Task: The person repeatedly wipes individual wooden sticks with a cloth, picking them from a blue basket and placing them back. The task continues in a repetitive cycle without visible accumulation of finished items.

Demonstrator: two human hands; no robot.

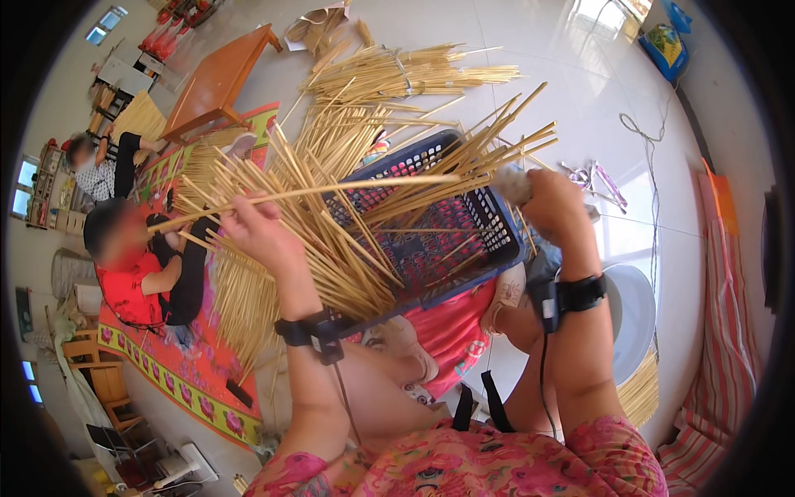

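My left hand (258, 227) pinches a long straw-coloured stalk (366, 182), which runs across the basket. To the right, my right hand (557, 202) is closed around a blurred grey-white wad (513, 184), perhaps cloth. Below and between my hands stands a dark blue plastic basket (518, 251) with perforated walls. Many loose stalks (335, 264) lean over its left side, and another sheaf (435, 180) sticks out past its far right corner. A few thin stalks lie on the basket floor. Each of my wrists wears a black strap with a small device.
A tied bundle of stalks (372, 74) lies on the tiled floor beyond the basket. A person in red (133, 279) sits on a patterned mat (180, 391) at left, another person (99, 171) farther back. A pale bucket (633, 317) stands beside my right forearm. An orange wooden table (211, 81) stands at upper left.
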